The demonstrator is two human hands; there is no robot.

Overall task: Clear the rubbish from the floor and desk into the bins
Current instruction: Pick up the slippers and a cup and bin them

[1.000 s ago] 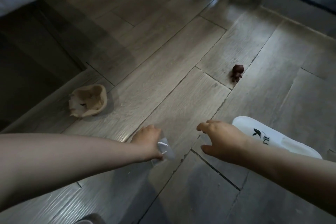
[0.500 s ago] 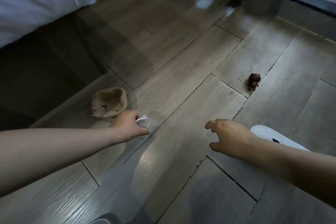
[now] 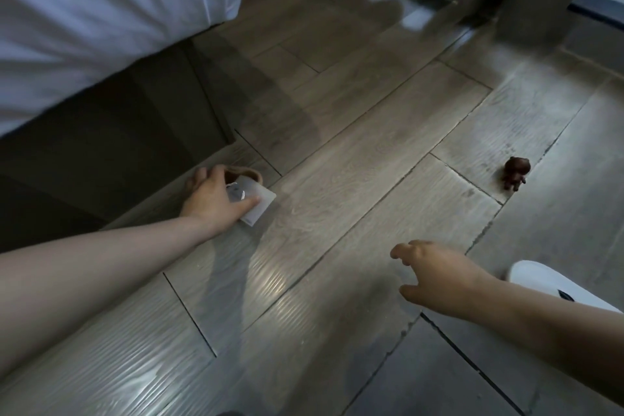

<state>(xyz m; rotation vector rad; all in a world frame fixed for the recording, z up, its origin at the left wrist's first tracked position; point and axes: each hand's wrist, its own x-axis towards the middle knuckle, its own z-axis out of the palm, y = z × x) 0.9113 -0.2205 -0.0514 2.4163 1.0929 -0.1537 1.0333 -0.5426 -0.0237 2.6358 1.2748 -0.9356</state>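
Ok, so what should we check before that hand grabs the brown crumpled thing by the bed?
1. Left hand reaches the brown crumpled scrap: ok, its fingers are over the scrap, beside the bed base.
2. Left hand free: not ok, it holds a clear packet.
3. Grip on the scrap: cannot tell, the hand hides most of it.
4. Right hand free: ok, open and holding nothing.
5. Bin in sight: not ok, none in view.
6. Small brown figure out of the way: ok, it stands far off to the right.
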